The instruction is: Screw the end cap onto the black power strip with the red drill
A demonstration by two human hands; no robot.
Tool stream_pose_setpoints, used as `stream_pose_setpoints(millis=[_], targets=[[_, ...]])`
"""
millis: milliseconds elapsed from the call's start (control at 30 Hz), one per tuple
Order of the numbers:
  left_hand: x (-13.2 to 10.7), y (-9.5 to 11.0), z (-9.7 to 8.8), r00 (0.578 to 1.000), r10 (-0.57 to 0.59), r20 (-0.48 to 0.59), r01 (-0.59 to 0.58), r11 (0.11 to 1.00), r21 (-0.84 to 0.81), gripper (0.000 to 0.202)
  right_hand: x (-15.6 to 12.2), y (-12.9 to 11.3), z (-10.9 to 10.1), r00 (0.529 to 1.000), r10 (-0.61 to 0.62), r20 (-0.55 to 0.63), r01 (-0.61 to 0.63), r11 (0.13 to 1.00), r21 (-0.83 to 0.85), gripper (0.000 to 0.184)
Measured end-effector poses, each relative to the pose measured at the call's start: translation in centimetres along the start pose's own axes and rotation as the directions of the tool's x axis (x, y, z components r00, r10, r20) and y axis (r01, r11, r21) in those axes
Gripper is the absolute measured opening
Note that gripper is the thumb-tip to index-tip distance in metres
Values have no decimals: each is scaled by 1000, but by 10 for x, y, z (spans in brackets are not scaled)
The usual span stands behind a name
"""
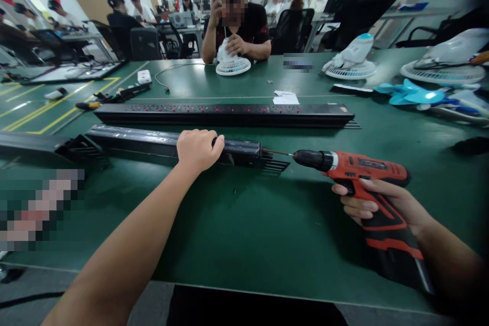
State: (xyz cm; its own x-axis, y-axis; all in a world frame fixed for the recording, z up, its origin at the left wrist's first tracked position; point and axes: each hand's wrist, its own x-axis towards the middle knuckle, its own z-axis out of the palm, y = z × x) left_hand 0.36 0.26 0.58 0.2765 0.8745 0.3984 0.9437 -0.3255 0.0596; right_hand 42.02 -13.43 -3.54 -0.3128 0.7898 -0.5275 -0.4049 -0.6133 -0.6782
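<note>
The left hand [196, 152] clamps its fingers over the black bar [145, 139], back from the near edge of the counter [267, 244]; the right hand's [408, 208] fingers grip the drill [372, 165]. Best keep the bit [279, 152] straight.

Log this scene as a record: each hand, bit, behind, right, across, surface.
left hand: closed over near long black bar
right hand: gripping red-and-black cordless drill
bit: aimed at bar's right end; contact unclear
behind: black power strip, red dots along it
right: blue fan blades
across: co-worker's hand on white fan
surface: green table
</note>
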Motion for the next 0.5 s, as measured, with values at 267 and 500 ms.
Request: stream_pose_setpoints(millis=[267, 500], targets=[[1, -1, -1, 1000, 1, 5, -1, 1000, -10, 50, -2, -2, 11, 999, -35, 38, 36, 999, -29, 33], [0, 0, -2, 1000, -10, 11, 10, 1000, -15, 51, 2, 1, 5, 995, -51, 82, 52, 999, -13, 35]])
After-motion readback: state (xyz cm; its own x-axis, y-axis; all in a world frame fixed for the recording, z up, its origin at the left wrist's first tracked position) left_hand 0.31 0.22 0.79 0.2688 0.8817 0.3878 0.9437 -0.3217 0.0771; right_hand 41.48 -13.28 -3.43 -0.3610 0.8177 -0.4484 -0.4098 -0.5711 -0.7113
